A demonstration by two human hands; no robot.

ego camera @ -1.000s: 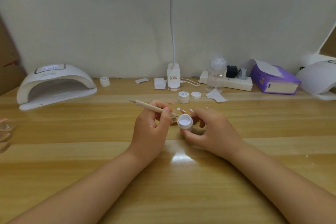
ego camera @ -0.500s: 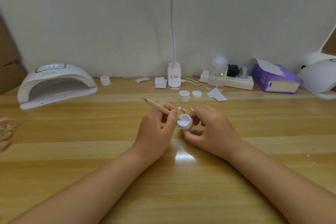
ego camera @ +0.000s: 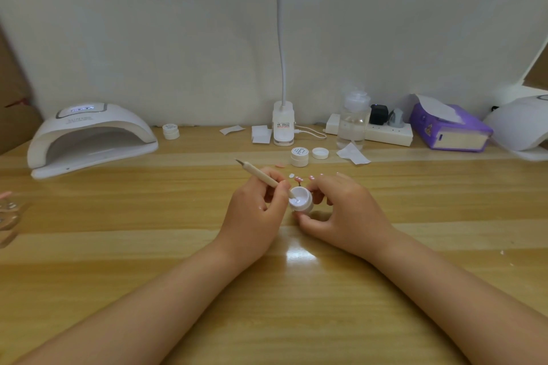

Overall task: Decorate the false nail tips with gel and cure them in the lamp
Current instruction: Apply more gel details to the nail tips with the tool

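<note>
While the left hand pinches a wooden-handled brush between thumb and fingers, its working end dips into the small open gel pot that sits tilted between the two hands on the counter. The brush handle slants up and away to the left, its far tip pointed. Curled round the pot from the right, the right hand grips it with the thumb low at the front and the fingers behind, so the pot's mouth faces up and slightly left; pale gel shows inside.

Just beyond the hands lie the false nail tips, a few small pale and pink pieces close behind the pot, with one more pink tip a little farther back. Behind those stand a closed white jar and a loose white lid side by side. The curing lamp sits well apart at the far left of the counter, its opening facing forward and its top display lit. Another small white jar stands near the lamp's right end.
</note>
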